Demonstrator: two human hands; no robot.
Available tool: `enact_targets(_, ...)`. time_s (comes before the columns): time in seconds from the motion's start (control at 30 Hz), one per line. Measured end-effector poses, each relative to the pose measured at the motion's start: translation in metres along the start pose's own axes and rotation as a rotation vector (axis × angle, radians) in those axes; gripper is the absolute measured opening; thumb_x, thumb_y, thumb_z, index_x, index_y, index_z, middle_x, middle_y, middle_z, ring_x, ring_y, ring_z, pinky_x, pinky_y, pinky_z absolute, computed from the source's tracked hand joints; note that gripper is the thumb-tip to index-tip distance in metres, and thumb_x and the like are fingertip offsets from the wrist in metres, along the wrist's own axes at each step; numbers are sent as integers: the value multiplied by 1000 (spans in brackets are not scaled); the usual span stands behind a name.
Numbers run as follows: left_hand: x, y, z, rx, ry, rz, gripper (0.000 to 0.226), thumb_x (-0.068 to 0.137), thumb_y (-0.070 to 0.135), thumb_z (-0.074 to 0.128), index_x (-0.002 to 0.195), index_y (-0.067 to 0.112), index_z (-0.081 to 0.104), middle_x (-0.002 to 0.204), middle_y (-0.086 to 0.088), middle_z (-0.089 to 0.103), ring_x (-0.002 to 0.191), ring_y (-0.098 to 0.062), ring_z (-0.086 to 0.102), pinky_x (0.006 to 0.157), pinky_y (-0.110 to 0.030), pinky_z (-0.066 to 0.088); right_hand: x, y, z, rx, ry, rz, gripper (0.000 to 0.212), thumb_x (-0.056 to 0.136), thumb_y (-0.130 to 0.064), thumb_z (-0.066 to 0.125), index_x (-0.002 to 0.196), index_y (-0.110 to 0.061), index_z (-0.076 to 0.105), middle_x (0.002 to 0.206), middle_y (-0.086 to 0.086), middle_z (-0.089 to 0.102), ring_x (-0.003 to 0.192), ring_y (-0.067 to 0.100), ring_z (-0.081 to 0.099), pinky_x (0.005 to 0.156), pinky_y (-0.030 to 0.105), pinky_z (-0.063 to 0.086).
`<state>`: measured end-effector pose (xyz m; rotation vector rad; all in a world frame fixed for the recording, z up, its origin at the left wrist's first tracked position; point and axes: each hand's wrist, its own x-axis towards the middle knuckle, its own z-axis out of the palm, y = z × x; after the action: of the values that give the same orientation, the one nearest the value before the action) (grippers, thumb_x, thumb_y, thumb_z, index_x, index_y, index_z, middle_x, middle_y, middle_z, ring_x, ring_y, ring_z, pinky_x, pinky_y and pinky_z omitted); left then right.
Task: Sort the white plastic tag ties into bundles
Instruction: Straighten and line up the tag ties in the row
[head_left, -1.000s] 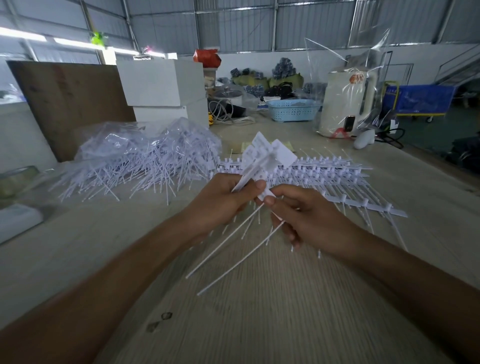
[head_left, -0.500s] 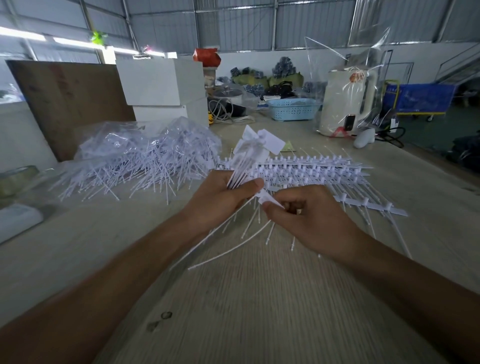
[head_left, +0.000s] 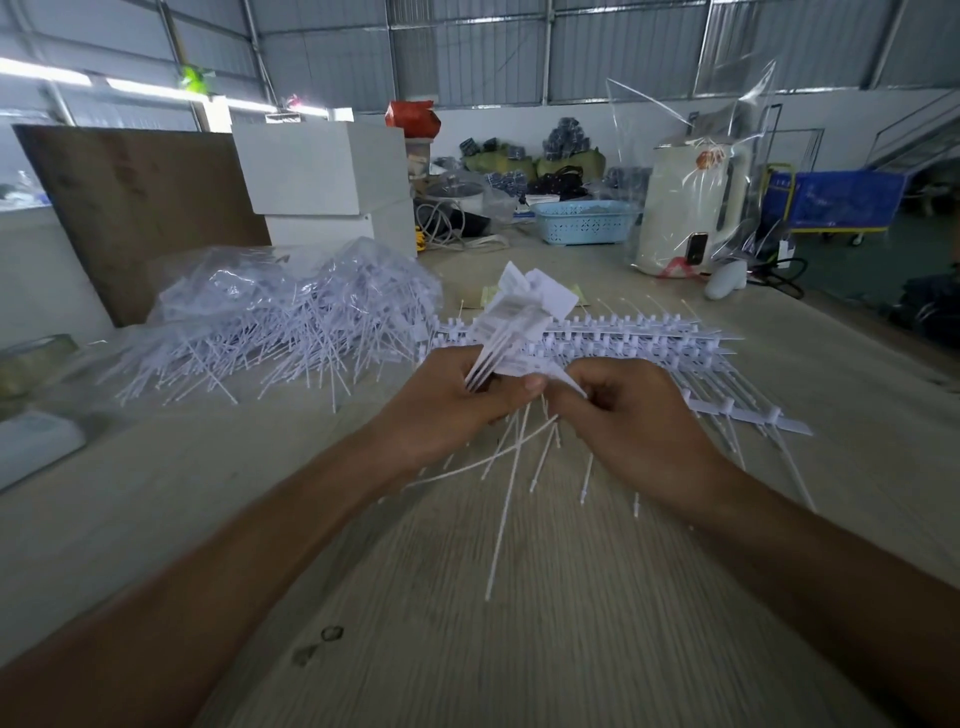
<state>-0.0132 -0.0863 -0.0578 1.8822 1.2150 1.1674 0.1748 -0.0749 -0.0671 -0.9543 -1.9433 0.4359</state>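
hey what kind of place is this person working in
Probably a warehouse or small factory floor: corrugated metal walls and roof, a heap of loose tag ties on a long worktable, and a blue cart behind.

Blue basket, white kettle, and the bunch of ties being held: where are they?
blue basket (head_left: 582, 223): head view, on its front wall.
white kettle (head_left: 680, 208): head view, on its body.
bunch of ties (head_left: 511, 317): head view, on the flat tags above the left hand (head_left: 457, 400).
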Motion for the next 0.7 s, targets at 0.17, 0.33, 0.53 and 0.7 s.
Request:
enact_targets(0.17, 2, -3, -3, -39, 24, -16, 14, 88, 24, 75, 82, 12, 77, 76, 3, 75, 70, -3, 69, 62, -8, 45, 0, 1, 1, 61, -14, 59, 41, 97, -23, 61, 70, 8, 60, 60, 23, 51, 49, 9, 39, 50, 20, 30)
enact_targets(0.33, -3, -1, -1, -107, -78, 10, 13, 89, 20, 74, 83, 9, 76, 77, -6, 76, 68, -4, 69, 62, -7, 46, -1, 5, 5, 36, 6, 57, 41, 96, -22, 64, 61, -1, 59, 47, -4, 42, 46, 5, 37, 49, 18, 29)
enact_targets(0.53, -1, -3, -5, -27, -58, -12, 18, 92, 20, 71, 77, 10, 70, 62, -6, 65, 58, -12, 57, 62, -18, 45, -1, 7, 7, 95, -42, 73, 43, 97, -26, 63, 63, 1, 63, 44, -12, 51, 43, -3, 50, 51, 12, 34)
enact_targets(0.7, -1, -7, -5, -24, -66, -43, 23, 96, 25, 65, 78, 10, 71, 60, 1, 55, 58, -11, 48, 58, -19, 39, -2, 2, 5, 121, -95, 70, 48, 96, -29, 62, 68, 9, 62, 48, -8, 58, 46, -6, 56, 50, 14, 35)
